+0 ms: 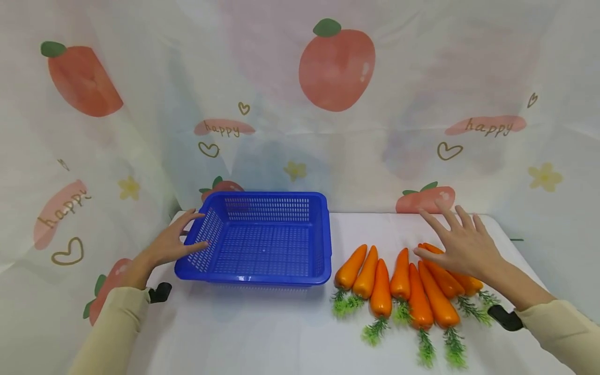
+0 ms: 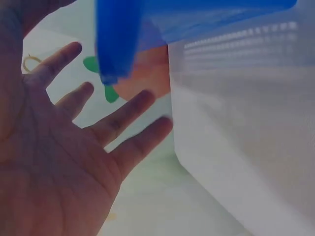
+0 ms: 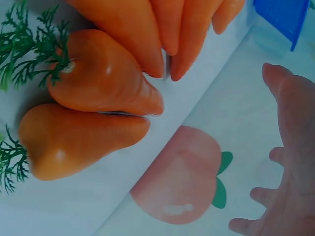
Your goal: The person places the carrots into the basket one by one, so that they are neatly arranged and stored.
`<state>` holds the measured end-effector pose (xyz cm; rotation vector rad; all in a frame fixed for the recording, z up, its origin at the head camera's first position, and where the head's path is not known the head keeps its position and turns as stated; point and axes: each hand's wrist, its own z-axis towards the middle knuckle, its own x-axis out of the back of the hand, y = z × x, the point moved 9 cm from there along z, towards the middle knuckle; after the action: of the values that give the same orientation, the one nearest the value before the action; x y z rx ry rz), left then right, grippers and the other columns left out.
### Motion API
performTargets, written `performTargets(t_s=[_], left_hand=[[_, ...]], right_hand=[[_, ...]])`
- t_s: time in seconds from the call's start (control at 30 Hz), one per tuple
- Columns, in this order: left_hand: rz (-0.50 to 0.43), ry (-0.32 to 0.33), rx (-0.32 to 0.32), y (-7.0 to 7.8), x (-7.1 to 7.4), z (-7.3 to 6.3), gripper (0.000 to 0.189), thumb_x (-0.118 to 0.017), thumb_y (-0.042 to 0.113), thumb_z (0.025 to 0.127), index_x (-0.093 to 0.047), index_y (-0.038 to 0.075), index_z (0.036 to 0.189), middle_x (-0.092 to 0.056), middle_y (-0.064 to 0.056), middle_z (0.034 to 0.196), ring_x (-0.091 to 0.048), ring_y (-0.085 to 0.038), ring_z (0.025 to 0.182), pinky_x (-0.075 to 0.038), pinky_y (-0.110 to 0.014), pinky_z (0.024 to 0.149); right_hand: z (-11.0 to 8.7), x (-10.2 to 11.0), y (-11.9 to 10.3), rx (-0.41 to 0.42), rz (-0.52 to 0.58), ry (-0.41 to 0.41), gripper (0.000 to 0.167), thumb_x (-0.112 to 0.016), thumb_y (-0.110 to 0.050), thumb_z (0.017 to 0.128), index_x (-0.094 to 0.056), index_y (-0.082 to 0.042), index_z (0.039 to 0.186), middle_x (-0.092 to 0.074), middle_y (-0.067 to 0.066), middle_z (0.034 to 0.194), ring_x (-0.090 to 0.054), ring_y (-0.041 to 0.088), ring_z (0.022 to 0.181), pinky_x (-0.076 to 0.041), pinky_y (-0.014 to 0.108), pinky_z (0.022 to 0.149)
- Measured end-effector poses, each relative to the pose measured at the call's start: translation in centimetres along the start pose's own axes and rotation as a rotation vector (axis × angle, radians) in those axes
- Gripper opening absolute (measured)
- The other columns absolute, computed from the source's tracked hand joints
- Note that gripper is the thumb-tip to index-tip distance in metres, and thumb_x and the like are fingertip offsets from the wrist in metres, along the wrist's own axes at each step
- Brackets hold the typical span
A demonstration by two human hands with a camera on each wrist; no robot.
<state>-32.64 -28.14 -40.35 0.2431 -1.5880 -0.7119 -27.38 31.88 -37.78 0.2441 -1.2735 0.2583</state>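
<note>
A blue plastic basket [image 1: 264,278] with slotted walls stands on the table's left half, and nothing lies inside it. My left hand [image 1: 170,244] is at the basket's left end with fingers spread; in the left wrist view the palm [image 2: 49,162] faces the blue rim [image 2: 118,39] and holds nothing. Several orange carrots [image 1: 380,291] with green leafy tops lie in a row to the right of the basket, tips pointing away. Above the rightmost carrots, my right hand [image 1: 469,245] hovers with fingers spread, partly covering them. The right wrist view shows two carrots [image 3: 83,142] close up, apart from the fingers.
A white cloth covers the table [image 1: 262,333]. Behind and at both sides hangs a pale curtain [image 1: 356,156] printed with fruit, flowers and lettering. Each wrist wears a black device [image 1: 160,292].
</note>
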Motion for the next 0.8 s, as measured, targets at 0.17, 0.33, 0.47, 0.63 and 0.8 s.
performTargets(t_s=[0.17,0.33,0.47,0.63,0.8], left_hand=[[-0.062,-0.041,0.032,-1.3,-0.2,0.0,0.076,-0.074,0.034,0.093,-0.037,0.01,0.154,-0.015,-0.027,0.167,-0.05,-0.061,0.126,-0.056,-0.065,0.089],[-0.136,-0.056,-0.011,-1.6,-0.4,0.3,0.067,-0.073,0.024,0.094,-0.042,0.007,0.151,-0.016,-0.024,0.168,-0.053,-0.062,0.122,-0.059,-0.06,0.086],[-0.206,-0.058,-0.062,-1.7,-0.3,0.3,0.059,-0.069,0.012,0.094,-0.046,0.002,0.147,-0.016,-0.025,0.168,-0.05,-0.062,0.125,-0.055,-0.063,0.092],[-0.304,-0.075,-0.066,-2.3,-0.3,0.0,0.055,-0.066,0.006,0.095,-0.047,0.001,0.147,-0.014,-0.021,0.17,-0.052,-0.06,0.125,-0.056,-0.06,0.092],[-0.458,-0.099,-0.021,-3.1,-0.8,-0.2,0.057,-0.065,0.007,0.098,-0.044,0.004,0.151,-0.009,-0.011,0.173,-0.054,-0.058,0.126,-0.061,-0.052,0.085]], right_hand=[[-0.4,-0.9,0.7,-0.012,0.006,-0.041,0.099,-0.08,-0.056,0.081,-0.032,-0.017,0.159,-0.03,0.029,0.155,-0.032,0.062,0.132,-0.028,0.08,0.104],[-0.6,-2.0,2.0,-0.061,0.078,-0.167,0.096,-0.074,-0.06,0.087,-0.03,-0.016,0.16,-0.027,0.032,0.157,-0.034,0.064,0.13,-0.038,0.081,0.093],[-0.6,-2.5,2.7,-0.062,0.234,-0.243,0.091,-0.074,-0.053,0.09,-0.034,-0.009,0.158,-0.031,0.036,0.154,-0.039,0.064,0.125,-0.042,0.082,0.086],[-0.9,-2.6,3.4,-0.023,0.445,-0.278,0.08,-0.077,-0.035,0.092,-0.039,0.001,0.153,-0.042,0.036,0.148,-0.046,0.055,0.127,-0.043,0.074,0.096],[-2.1,-3.9,5.2,-0.08,0.607,-0.424,0.078,-0.07,-0.029,0.098,-0.029,-0.001,0.158,-0.04,0.039,0.148,-0.057,0.051,0.121,-0.055,0.063,0.089]])
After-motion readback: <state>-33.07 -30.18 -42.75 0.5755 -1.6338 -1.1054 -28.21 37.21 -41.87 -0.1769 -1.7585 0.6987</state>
